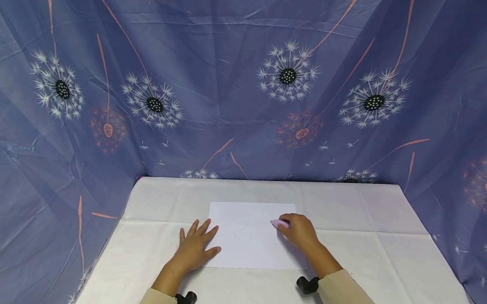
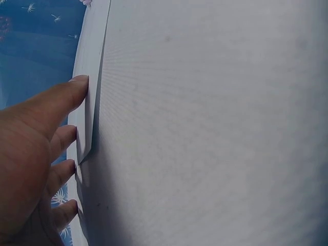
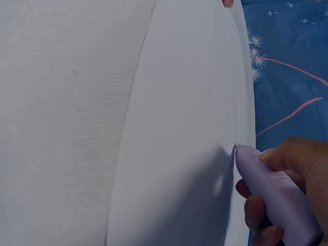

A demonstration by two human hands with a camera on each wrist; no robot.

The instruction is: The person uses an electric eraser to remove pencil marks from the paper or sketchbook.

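Observation:
A white sheet of paper (image 1: 257, 255) lies on the table with a faint rounded outline drawn near its middle. My left hand (image 1: 194, 251) rests with spread fingers over the sheet's left edge; in the left wrist view its thumb (image 2: 72, 97) touches the paper's edge. In my right hand (image 1: 301, 230) is a thick lilac pen-shaped tool (image 3: 274, 197) with a small narrow tip. Thumb and fingers curl round its body. The tip points left, right at the paper's surface near the upper right part, and casts a shadow there in the right wrist view.
A white cloth with fold creases covers the table (image 1: 389, 268). Behind it and at both sides hangs a blue curtain (image 1: 232, 75) with dandelion prints. Black wrist-worn devices (image 1: 308, 285) sit at both sleeve ends.

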